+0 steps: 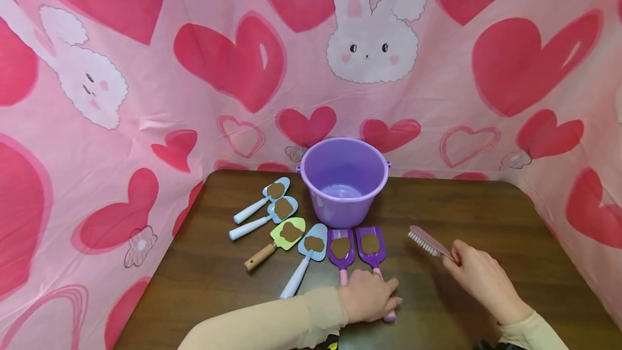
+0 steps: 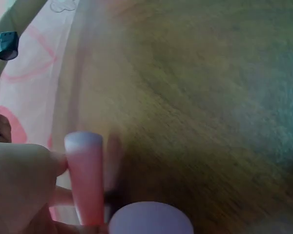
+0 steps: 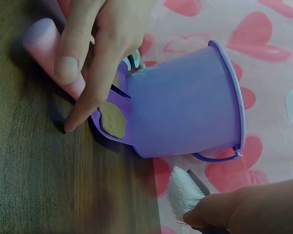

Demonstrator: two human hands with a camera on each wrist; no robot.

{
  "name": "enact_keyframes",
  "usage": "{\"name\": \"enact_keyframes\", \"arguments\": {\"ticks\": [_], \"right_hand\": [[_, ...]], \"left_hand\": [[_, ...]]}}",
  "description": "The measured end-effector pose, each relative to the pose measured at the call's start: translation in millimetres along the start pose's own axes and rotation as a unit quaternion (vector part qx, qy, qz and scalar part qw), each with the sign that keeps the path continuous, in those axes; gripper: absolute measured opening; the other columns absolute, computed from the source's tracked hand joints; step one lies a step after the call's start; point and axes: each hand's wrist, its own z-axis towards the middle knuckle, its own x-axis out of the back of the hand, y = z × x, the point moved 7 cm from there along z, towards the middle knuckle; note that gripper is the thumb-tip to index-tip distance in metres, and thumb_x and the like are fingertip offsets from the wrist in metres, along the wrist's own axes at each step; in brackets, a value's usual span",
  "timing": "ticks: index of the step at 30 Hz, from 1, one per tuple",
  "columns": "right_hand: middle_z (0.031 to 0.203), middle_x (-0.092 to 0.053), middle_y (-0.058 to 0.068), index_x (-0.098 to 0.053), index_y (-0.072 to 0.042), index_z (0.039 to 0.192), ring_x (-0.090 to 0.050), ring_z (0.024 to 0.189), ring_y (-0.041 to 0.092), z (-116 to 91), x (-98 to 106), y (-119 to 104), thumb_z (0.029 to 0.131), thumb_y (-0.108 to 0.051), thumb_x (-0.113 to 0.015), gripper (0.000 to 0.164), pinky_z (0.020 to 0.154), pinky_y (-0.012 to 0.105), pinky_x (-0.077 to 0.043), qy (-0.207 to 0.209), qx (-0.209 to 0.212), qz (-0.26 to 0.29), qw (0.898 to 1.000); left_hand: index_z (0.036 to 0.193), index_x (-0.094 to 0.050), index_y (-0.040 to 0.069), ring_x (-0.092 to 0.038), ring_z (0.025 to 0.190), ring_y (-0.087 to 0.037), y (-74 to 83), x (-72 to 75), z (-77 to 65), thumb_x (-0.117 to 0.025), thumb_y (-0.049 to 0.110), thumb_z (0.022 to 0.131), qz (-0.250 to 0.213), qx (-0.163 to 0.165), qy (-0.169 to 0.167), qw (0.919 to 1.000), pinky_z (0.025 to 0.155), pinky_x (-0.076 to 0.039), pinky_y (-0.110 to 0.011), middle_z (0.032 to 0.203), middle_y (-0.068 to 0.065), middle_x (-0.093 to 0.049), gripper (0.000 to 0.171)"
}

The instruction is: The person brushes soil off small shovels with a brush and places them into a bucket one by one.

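My right hand (image 1: pixel 481 281) grips the pink handle of a brush (image 1: pixel 427 242), its white bristles (image 3: pixel 182 195) off to the left, over the table's right side. My left hand (image 1: pixel 367 296) lies over the pink handles of two purple toy shovels, its fingers extended across the right shovel (image 1: pixel 371 242). In the right wrist view, one fingertip lies on a pink handle (image 3: pixel 44 48) and another finger reaches past it. The left shovel (image 1: pixel 342 246) lies alongside, its handle partly hidden under that hand. Both shovels carry a brown patch. The left wrist view shows two handle ends, one pink (image 2: pixel 85 180).
A purple bucket (image 1: pixel 342 207) stands at the back middle, just behind the shovels. Left of them lie a light-blue trowel (image 1: pixel 296 278), a green trowel (image 1: pixel 280 241) with a wooden handle, and two more light-blue trowels (image 1: pixel 251 227). A pink heart-and-rabbit cloth (image 1: pixel 301 80) surrounds the table (image 1: pixel 466 204).
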Motion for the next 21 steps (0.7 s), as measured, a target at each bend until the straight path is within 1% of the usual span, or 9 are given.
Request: {"name": "enact_keyframes", "arguments": {"ticks": [4,6,9,11,13,15,17,19,21], "right_hand": [[0.061,-0.035,-0.002,-0.042,-0.015,0.076,-0.037,0.053,0.017,0,-2,1,0.090,-0.013,-0.068,0.029,0.049,0.035,-0.029,-0.001,-0.004,0.002,1.000],[0.061,-0.035,-0.002,-0.042,-0.015,0.076,-0.037,0.053,0.017,-1,-3,2,0.090,-0.014,-0.068,0.029,0.049,0.035,-0.029,-0.004,-0.008,0.000,1.000],[0.062,-0.035,-0.002,-0.042,-0.015,0.076,-0.037,0.054,0.017,-1,-5,4,0.091,-0.015,-0.069,0.030,0.050,0.035,-0.030,-0.006,-0.008,-0.003,1.000],[0.062,-0.035,-0.003,-0.042,-0.015,0.076,-0.037,0.054,0.016,-2,-7,5,0.091,-0.014,-0.069,0.031,0.050,0.034,-0.029,-0.011,-0.009,-0.001,1.000],[0.063,-0.034,-0.003,-0.041,-0.015,0.076,-0.037,0.054,0.015,-2,-9,5,0.091,-0.014,-0.069,0.031,0.050,0.033,-0.029,-0.015,-0.008,0.002,1.000],[0.063,-0.034,-0.004,-0.041,-0.015,0.076,-0.036,0.054,0.015,-2,-10,5,0.090,-0.013,-0.069,0.031,0.050,0.032,-0.028,-0.018,-0.007,0.006,1.000],[0.063,-0.034,-0.004,-0.041,-0.015,0.076,-0.036,0.054,0.015,-2,-10,5,0.090,-0.014,-0.069,0.032,0.050,0.032,-0.028,-0.019,-0.007,0.007,1.000],[0.063,-0.034,-0.004,-0.042,-0.015,0.076,-0.036,0.054,0.015,-2,-9,5,0.090,-0.014,-0.070,0.032,0.051,0.032,-0.028,-0.015,-0.006,0.004,1.000],[0.063,-0.035,-0.004,-0.042,-0.015,0.076,-0.036,0.055,0.015,-3,-8,5,0.090,-0.014,-0.071,0.032,0.051,0.032,-0.028,-0.012,-0.005,0.004,1.000]], "left_hand": [[0.108,-0.062,0.030,-0.064,0.067,-0.012,1.6,-1.3,3.2,-0.044,0.059,0.106,-0.021,-0.003,-0.007,0.9998,0.052,-0.047,-0.030,0.082,0.004,-0.068,0.034],[0.106,-0.061,0.028,-0.065,0.068,-0.012,1.5,-0.5,3.4,-0.045,0.059,0.106,-0.029,0.000,-0.006,0.9996,0.053,-0.048,-0.030,0.084,0.003,-0.069,0.035],[0.111,-0.063,0.029,-0.068,0.077,-0.012,0.5,-1.5,4.0,-0.044,0.064,0.104,-0.038,0.009,-0.013,0.9991,0.057,-0.050,-0.031,0.093,0.001,-0.072,0.041],[0.115,-0.064,0.029,-0.069,0.083,-0.012,-0.8,-2.6,3.0,-0.043,0.069,0.102,-0.039,0.020,-0.018,0.9989,0.060,-0.052,-0.031,0.098,0.000,-0.072,0.047],[0.115,-0.065,0.029,-0.069,0.086,-0.013,-3.4,-2.6,1.5,-0.042,0.074,0.099,-0.045,0.037,-0.025,0.9980,0.063,-0.053,-0.032,0.099,-0.001,-0.072,0.053],[0.113,-0.065,0.029,-0.069,0.087,-0.016,-7.0,-0.1,-1.2,-0.043,0.079,0.096,-0.059,0.059,-0.026,0.9962,0.065,-0.052,-0.033,0.100,-0.002,-0.071,0.057],[0.111,-0.064,0.028,-0.069,0.087,-0.019,-11.2,4.0,-3.5,-0.046,0.085,0.090,-0.076,0.079,-0.028,0.9935,0.063,-0.051,-0.034,0.101,-0.003,-0.070,0.063],[0.116,-0.065,0.029,-0.070,0.089,-0.021,-15.1,7.8,-5.0,-0.049,0.089,0.084,-0.095,0.095,-0.031,0.9905,0.061,-0.050,-0.035,0.105,-0.005,-0.071,0.070],[0.122,-0.065,0.029,-0.070,0.092,-0.023,-18.9,10.6,-5.9,-0.051,0.092,0.080,-0.104,0.103,-0.039,0.9885,0.061,-0.051,-0.036,0.108,-0.006,-0.071,0.077]]}}
